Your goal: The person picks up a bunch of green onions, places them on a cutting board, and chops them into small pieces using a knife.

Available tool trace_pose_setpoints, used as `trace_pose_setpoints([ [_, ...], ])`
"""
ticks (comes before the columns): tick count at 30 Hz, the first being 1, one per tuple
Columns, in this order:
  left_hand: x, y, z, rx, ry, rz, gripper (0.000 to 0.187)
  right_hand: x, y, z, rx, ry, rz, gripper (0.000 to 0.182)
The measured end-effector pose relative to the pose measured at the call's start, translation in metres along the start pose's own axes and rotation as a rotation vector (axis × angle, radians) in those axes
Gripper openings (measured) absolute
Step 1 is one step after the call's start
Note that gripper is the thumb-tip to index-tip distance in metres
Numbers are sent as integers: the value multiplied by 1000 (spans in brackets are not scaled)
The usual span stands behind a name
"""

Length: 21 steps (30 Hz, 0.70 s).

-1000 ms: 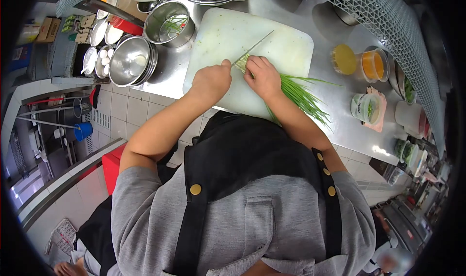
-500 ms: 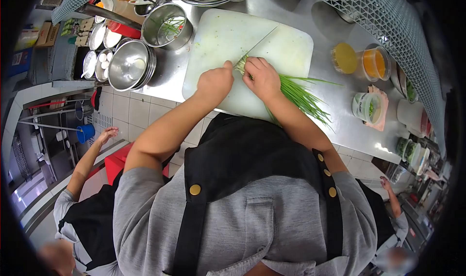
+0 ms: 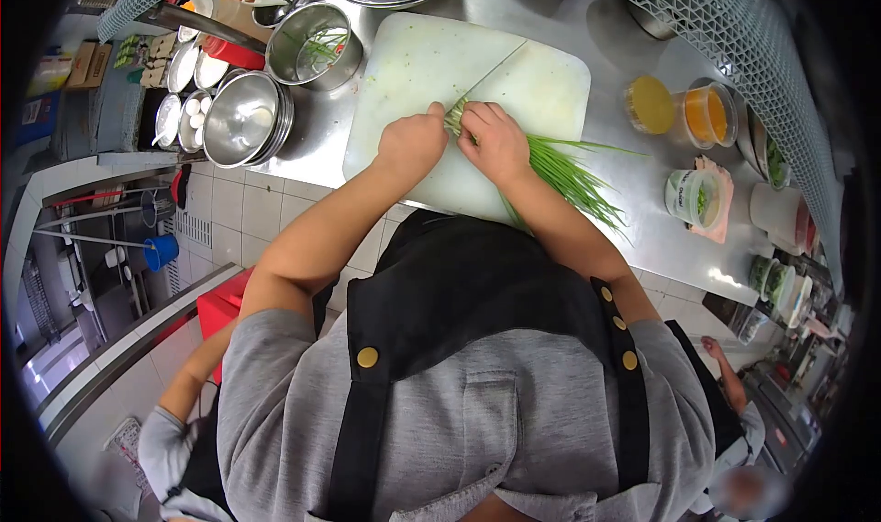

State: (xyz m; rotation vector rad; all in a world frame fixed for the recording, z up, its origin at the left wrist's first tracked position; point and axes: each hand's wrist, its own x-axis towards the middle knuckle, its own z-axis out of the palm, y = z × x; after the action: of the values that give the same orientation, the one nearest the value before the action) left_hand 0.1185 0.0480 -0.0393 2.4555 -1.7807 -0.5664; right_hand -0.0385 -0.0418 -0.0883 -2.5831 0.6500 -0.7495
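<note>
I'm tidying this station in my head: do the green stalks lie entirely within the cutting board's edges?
No, the green stalks reach past the edge of the cutting board, over the steel counter.

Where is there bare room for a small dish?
Steel counter lies bare between stacked bowls and cutting board, and between green stalks and greens tub. Mid-board is crowded: left hand, knife, right hand, stalks.
</note>
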Motion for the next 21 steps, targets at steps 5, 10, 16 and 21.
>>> trace_pose_setpoints([
  [5,-4,-6,-29,-23,-8,45,18,2,1,-2,-2,-25,2,18],
  [10,-13,-6,-17,24,-36,11,19,0,-1,-2,3,-33,18,18],
  [16,17,-11,1,-55,-25,54,22,0,-2,-4,22,8,-6,17],
  [21,-2,-25,-11,-6,36,112,22,-1,-1,0,-17,-2,2,17],
])
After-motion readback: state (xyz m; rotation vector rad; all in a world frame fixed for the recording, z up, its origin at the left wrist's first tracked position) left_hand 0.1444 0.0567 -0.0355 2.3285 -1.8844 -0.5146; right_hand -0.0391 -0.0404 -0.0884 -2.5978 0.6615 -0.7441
